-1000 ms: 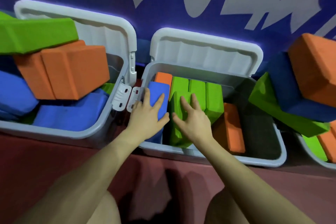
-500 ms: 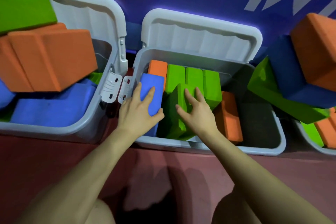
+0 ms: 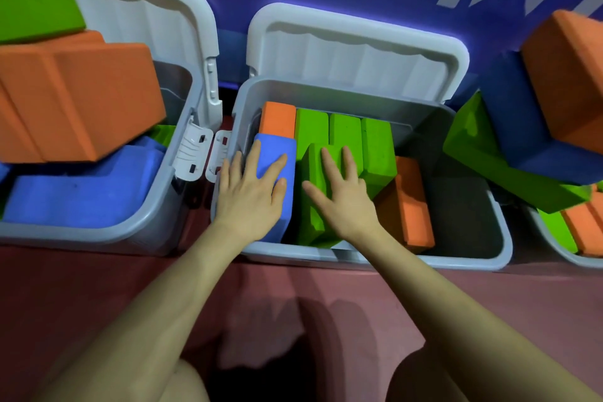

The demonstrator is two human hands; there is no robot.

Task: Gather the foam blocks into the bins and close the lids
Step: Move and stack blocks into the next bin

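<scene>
While your left hand (image 3: 251, 192) lies flat with straight fingers on the blue block (image 3: 275, 153) and your right hand (image 3: 342, 196) presses flat on the green block (image 3: 315, 173), neither is gripping anything; both simply push down. These blocks stand at the left end of the middle bin (image 3: 473, 263), beside an orange block (image 3: 279, 119) at the back and three upright green blocks (image 3: 346, 130), with another orange block (image 3: 412, 202) leaning to their right. You seem to be at the packing step, seating blocks low enough for closing. The middle lid (image 3: 355, 42) stands open against the wall. The right part of this bin has room, while the left bin (image 3: 156, 206) and the right bin (image 3: 554, 248) are heaped above their rims. Next, you will likely need to move surplus blocks here, then swing the lid down.
</scene>
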